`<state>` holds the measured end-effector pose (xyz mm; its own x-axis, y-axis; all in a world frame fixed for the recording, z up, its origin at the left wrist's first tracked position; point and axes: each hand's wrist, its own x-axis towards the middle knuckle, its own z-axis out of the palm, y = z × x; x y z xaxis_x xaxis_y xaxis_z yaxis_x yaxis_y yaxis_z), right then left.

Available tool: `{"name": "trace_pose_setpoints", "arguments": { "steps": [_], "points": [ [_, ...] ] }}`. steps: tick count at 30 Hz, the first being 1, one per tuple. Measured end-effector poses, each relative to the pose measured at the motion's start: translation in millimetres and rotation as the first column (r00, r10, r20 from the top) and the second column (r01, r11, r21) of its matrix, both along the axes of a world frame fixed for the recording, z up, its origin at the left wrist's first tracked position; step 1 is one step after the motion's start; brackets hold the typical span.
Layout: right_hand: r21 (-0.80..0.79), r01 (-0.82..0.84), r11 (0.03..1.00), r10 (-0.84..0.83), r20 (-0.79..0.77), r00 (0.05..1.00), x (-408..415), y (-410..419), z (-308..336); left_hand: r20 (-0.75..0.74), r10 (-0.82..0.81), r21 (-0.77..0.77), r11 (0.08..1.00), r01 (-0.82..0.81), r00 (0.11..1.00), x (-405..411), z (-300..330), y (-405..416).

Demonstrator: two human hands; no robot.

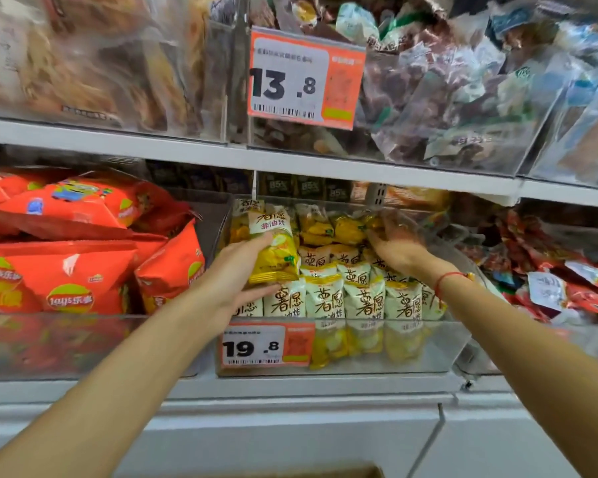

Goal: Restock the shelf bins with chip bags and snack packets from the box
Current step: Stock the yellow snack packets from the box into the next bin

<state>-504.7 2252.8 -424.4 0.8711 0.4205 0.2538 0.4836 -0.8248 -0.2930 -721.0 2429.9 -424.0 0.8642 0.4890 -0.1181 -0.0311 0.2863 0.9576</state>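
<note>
A clear plastic bin [428, 353] on the middle shelf holds several yellow-and-white snack packets [363, 298] standing in rows. My left hand [235, 270] grips one yellow-and-white packet [273, 250] upright over the bin's left side, thumb on its front. My right hand [394, 243] reaches into the back right of the bin, fingers spread and blurred over the packets there; whether it grips one I cannot tell. A strip of the cardboard box [290, 472] shows at the bottom edge.
Red chip bags [66, 277] fill the bin to the left. Red packets [567, 281] lie in the bin to the right. Price tags read 19.8 [266, 345] and 13.8 [304, 81]. Clear bins of mixed snacks [463, 81] sit on the shelf above.
</note>
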Motion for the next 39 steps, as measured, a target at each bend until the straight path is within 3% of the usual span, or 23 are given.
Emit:
{"name": "trace_pose_setpoints", "arguments": {
  "steps": [3,7,10,14,18,22,24,25,26,28,30,32,33,35,37,39],
  "points": [
    [-0.046,0.023,0.999,-0.019,0.073,0.997,-4.1,-3.0,2.5,0.012,0.013,-0.024,1.000,-0.012,1.000,-1.9,2.6,0.1],
    [-0.013,-0.069,0.998,0.069,0.342,0.937,-20.9,10.8,11.9,0.034,0.037,-0.039,0.999,-0.035,0.999,-8.3,5.3,2.1],
    [-0.160,-0.120,0.980,0.152,0.206,0.967,-24.5,24.9,-2.1,0.029,0.011,-0.040,0.999,-0.009,1.000,-15.6,8.7,0.4],
    [-0.164,-0.093,0.982,0.092,-0.012,0.996,-16.4,29.0,9.9,-0.007,-0.029,-0.053,0.998,0.028,1.000,-24.9,10.5,-3.3],
    [-0.159,-0.198,0.967,0.216,0.105,0.971,-44.2,63.7,19.6,-0.022,-0.020,-0.028,0.999,0.019,1.000,-31.8,13.1,-6.6],
    [-0.258,-0.267,0.929,0.283,0.026,0.959,-66.4,86.2,-1.9,-0.053,-0.024,0.066,0.997,0.027,0.998,-45.9,21.0,-13.0],
    [-0.193,-0.233,0.953,0.251,0.074,0.965,-69.5,83.6,4.2,-0.066,-0.010,0.160,0.987,0.021,0.998,-51.1,28.9,-15.1],
    [-0.075,-0.234,0.969,0.242,0.115,0.963,-78.0,81.4,8.0,-0.066,0.017,0.231,0.973,-0.001,0.998,-51.4,32.2,-14.5],
    [0.114,-0.270,0.956,0.257,0.117,0.959,-91.3,79.7,10.7,-0.064,0.065,0.333,0.942,-0.040,0.996,-50.0,34.4,-13.3],
    [0.548,-0.316,0.774,0.439,-0.106,0.892,-126.1,74.6,13.5,-0.071,0.180,0.620,0.779,-0.098,0.981,-43.7,34.0,-9.2],
    [0.771,-0.208,0.602,0.669,-0.345,0.659,-153.6,68.9,13.1,-0.078,0.299,0.875,0.478,-0.079,0.951,-36.7,29.9,-7.3],
    [0.821,-0.109,0.560,0.727,-0.424,0.540,-164.8,65.9,14.5,-0.027,0.394,0.990,0.136,-0.029,0.919,-33.0,26.3,-7.6],
    [0.825,-0.065,0.561,0.713,-0.443,0.544,-165.1,67.8,16.1,0.004,0.423,1.000,0.000,-0.005,0.906,-32.7,27.3,-8.4],
    [0.791,0.030,0.611,0.623,-0.504,0.598,-166.4,73.6,21.1,0.039,0.444,0.989,-0.143,0.027,0.895,-31.3,27.9,-3.6],
    [0.692,0.022,0.722,0.464,-0.507,0.727,-166.6,80.7,21.7,0.043,0.417,0.984,-0.176,0.034,0.908,-32.8,27.9,4.2],
    [0.541,-0.100,0.835,0.308,-0.309,0.900,-164.1,88.4,17.6,0.005,0.343,0.977,-0.202,0.068,0.939,-36.9,25.5,12.1]
  ]
}}
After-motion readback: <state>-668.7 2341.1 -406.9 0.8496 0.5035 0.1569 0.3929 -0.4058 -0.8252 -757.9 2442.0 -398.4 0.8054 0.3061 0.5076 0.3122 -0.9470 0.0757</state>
